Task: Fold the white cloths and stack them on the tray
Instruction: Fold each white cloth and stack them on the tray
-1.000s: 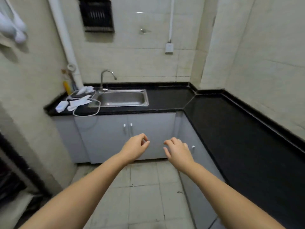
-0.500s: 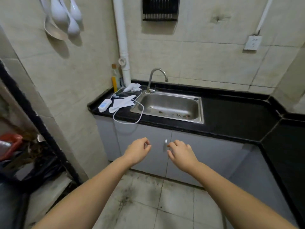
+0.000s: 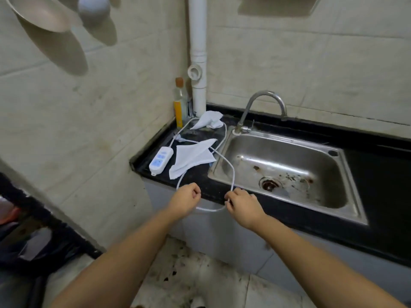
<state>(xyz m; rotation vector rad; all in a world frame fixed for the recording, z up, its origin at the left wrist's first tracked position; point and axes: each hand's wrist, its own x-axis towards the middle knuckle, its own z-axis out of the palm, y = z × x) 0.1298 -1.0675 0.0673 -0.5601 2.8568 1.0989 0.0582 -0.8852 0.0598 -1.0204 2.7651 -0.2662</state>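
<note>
A loop of white cable (image 3: 210, 209) is pinched at the counter edge by the left hand (image 3: 184, 200) and the right hand (image 3: 241, 205), fingers curled. Beyond, one white cloth (image 3: 193, 155) is spread beside the power strip (image 3: 160, 160); another crumpled cloth (image 3: 209, 120) is seen near the faucet (image 3: 262, 107).

We are noting two crumpled white cloths (image 3: 193, 157) (image 3: 208, 120), a white power strip with pale blue sockets (image 3: 160, 160) and thin white cable (image 3: 230, 170), lying on the glossy black countertop (image 3: 375, 165); steel sink (image 3: 280, 167) showing grey with brown specks.
</note>
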